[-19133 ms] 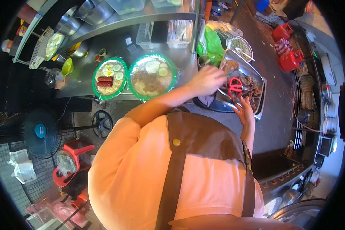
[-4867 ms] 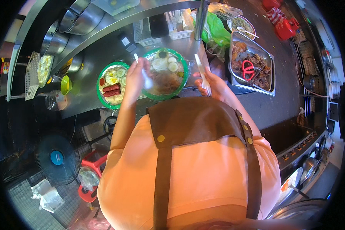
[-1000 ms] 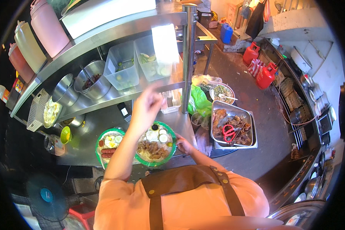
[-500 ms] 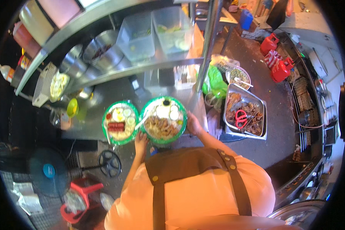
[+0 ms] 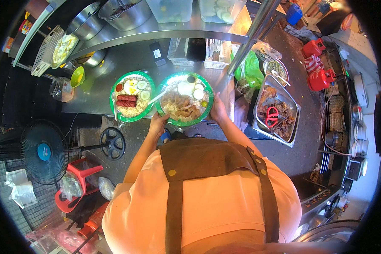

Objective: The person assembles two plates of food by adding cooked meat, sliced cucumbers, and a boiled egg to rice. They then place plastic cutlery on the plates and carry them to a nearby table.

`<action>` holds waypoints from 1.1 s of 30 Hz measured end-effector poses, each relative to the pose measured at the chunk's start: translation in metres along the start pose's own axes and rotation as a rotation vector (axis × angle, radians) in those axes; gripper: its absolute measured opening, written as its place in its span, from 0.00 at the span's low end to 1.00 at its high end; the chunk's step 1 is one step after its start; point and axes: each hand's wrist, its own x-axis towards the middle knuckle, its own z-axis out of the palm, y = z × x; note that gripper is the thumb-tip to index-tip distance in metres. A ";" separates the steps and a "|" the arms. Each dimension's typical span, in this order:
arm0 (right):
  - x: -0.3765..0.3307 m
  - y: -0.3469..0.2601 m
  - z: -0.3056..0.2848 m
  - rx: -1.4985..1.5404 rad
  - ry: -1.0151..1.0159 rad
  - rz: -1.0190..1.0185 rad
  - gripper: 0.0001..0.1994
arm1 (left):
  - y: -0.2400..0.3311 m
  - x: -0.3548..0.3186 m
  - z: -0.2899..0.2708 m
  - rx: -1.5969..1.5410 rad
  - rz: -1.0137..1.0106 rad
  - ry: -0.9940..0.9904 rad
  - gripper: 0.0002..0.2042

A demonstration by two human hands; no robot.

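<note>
Both my hands hold a round green-rimmed plate [image 5: 168, 79] at the counter's front edge. My left hand [image 5: 158, 123] closes on its lower left rim; my right hand [image 5: 218, 109] grips its right rim, fingers partly hidden. Clear plastic covers the plate, which bears rice, browned meat pieces [image 5: 186, 111], pale round slices and a small cup of dark sauce [image 5: 191, 79]. A white plastic utensil [image 5: 157, 97] lies across its left edge. Close on the left, a second green-rimmed plate [image 5: 113, 101] carries rice, red sausages [image 5: 126, 100], egg, cucumber slices and a red sauce cup [image 5: 119, 87].
A steel shelf [image 5: 156, 37] with pots and clear bins spans above the counter; its post [image 5: 252, 40] rises at right. A cutlery basket [image 5: 216, 63] stands behind. Rightward, a steel tray [image 5: 296, 116] holds meat and red scissors [image 5: 271, 116]. A fan [image 5: 43, 151] stands at left.
The whole view has shifted, so the plates and shelf sit higher in the picture. My hands stay on the right plate, and the picture is sharper.
</note>
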 end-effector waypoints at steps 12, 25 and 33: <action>-0.010 -0.023 -0.002 0.111 -0.024 0.088 0.33 | -0.006 0.002 0.004 -0.125 -0.253 -0.142 0.21; 0.024 -0.051 -0.024 0.159 -0.086 0.203 0.42 | 0.020 -0.030 0.037 -0.217 -0.171 -0.191 0.15; -0.012 -0.040 0.021 0.578 -0.318 0.233 0.42 | 0.033 -0.049 0.055 -0.177 -0.237 -0.227 0.11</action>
